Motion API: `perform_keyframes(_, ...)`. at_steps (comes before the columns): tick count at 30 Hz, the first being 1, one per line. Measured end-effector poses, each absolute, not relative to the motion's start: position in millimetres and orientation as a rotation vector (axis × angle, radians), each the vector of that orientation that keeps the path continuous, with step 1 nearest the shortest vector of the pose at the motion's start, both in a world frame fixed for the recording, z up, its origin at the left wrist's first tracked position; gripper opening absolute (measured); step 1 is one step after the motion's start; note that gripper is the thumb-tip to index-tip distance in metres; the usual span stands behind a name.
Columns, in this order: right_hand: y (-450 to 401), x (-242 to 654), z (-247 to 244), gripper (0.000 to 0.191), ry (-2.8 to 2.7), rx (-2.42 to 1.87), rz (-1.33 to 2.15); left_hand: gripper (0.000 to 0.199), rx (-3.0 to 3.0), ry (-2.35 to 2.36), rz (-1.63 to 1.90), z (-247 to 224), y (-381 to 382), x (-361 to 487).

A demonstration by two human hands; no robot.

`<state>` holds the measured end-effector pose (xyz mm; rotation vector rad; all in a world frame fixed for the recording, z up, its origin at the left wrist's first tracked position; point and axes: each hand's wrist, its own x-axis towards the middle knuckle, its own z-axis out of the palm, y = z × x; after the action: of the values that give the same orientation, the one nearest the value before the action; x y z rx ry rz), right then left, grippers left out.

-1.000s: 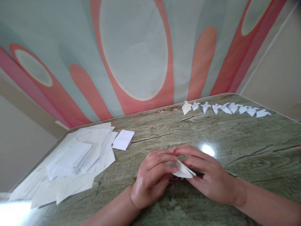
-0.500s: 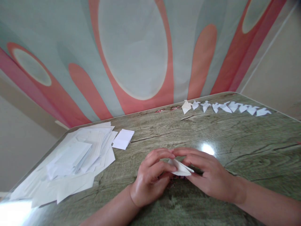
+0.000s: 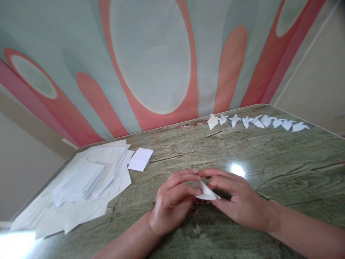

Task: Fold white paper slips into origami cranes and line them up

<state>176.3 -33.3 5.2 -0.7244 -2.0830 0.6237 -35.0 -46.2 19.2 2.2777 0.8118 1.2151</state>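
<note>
Between my two hands is a small folded piece of white paper (image 3: 207,191), its layers creased into a pointed shape. My left hand (image 3: 174,199) pinches its left side between thumb and fingers. On the other side, my right hand (image 3: 237,198) has its thumb and fingers closed on the right point and upper edge. The fingertips of both hands nearly meet above the paper and hide part of it. Both hands are just over the wood-grain table (image 3: 172,154), near its front.
A spread pile of white paper sheets (image 3: 113,169) covers the left side, with a small folded white packet (image 3: 140,159) beside it. Several folded paper birds (image 3: 265,121) stand in a row along the back right edge. A patterned wall (image 3: 151,64) rises behind the table.
The folded paper has turned slightly and its front face shows more. My fingers have shifted a little on it; both hands keep their hold.
</note>
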Motion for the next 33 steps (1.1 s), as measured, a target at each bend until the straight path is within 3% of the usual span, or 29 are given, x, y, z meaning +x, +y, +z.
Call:
perform_keyframes(15, -32, 174, 12, 0.012, -2.055, -0.665, 0.689, 0.026, 2.204, 0.960, 1.203, 23, -51, -32)
perform_keyframes(21, -32, 173, 13, 0.006, -2.008, -0.778, 0.799, 0.004, 1.957, 1.066, 1.171, 24, -48, -27)
perform_keyframes(28, -29, 167, 12, 0.015, -1.775, -1.059, 1.218, 0.027, 1.231, 1.207, 1.006, 12, -44, -19)
perform_keyframes(33, -27, 165, 3, 0.021, -1.618, -1.129, 1.418, 0.027, 1.108, 1.229, 1.115, 11, -42, -10)
